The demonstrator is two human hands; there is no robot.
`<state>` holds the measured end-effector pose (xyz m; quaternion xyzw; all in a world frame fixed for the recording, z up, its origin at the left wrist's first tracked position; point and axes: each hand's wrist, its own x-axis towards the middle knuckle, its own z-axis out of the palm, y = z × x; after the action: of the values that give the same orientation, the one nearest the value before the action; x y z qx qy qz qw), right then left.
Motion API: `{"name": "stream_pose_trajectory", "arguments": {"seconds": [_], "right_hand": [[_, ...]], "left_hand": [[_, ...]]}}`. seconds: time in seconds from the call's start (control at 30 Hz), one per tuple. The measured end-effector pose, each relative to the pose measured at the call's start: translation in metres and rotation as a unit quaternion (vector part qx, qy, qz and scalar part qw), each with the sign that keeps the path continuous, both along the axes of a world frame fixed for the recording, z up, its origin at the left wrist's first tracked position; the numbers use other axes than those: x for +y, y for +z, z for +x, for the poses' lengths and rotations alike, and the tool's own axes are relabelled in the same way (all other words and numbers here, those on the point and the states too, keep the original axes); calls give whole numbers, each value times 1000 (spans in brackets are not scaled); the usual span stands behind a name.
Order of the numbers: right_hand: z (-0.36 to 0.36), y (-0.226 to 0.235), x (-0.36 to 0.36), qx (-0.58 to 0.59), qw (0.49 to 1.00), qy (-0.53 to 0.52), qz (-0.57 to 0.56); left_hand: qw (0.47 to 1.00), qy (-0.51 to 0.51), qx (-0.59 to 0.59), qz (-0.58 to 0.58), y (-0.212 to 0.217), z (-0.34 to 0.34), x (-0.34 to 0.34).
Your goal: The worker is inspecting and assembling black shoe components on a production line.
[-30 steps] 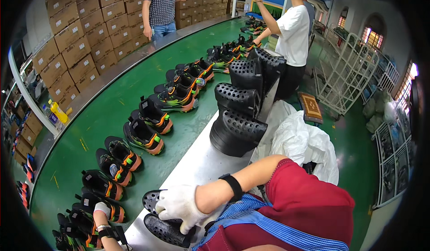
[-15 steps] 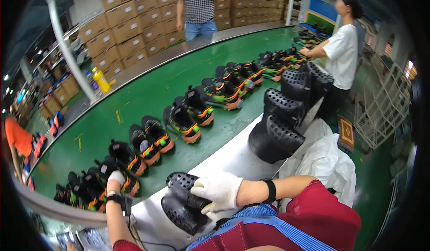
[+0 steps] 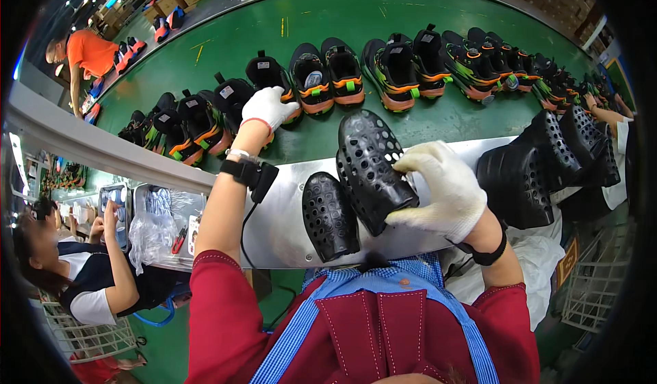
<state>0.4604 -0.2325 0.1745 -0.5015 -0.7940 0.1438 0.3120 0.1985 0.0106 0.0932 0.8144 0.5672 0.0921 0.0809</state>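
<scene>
Two black perforated plastic shoe inserts lie at the middle of the metal ledge in front of me. My right hand, in a white glove, has its thumb and fingers curved around the end of the right-hand insert. My left hand, also gloved, reaches to the row of sneakers on the green belt. Its fingers are closed at the collar of a black sneaker with orange trim; the glove hides part of that sneaker. Another black sneaker stands right behind the hand.
Black, green and orange sneakers line the green belt. Stacked black inserts stand at right on the ledge. A worker in orange is across at far left, and another person sits at left beside trays.
My view has swung left and down. The right hand remains at the inserts, its grip looking wider, and the left hand remains among the sneakers.
</scene>
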Motion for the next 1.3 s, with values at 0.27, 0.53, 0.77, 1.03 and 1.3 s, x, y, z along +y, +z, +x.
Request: {"name": "stream_pose_trajectory", "arguments": {"seconds": [0.27,0.53,0.77,1.03,1.3], "right_hand": [[20,3,18,26,999,-7,46],[-2,13,47,-17,994,14,109],[-40,33,63,-46,979,126,156],[-66,31,86,-78,995,57,-5],[-101,47,112,-277,947,-23,-159]], "left_hand": [[991,-38,84,-93,-13,16,-9],[948,-14,-281,-147,31,-9,-55],[461,-297,-694,-466,36,8,-109],[537,-132,-755,-353,27,-1,-107],[506,-65,-809,-292,11,2,-105]]}}
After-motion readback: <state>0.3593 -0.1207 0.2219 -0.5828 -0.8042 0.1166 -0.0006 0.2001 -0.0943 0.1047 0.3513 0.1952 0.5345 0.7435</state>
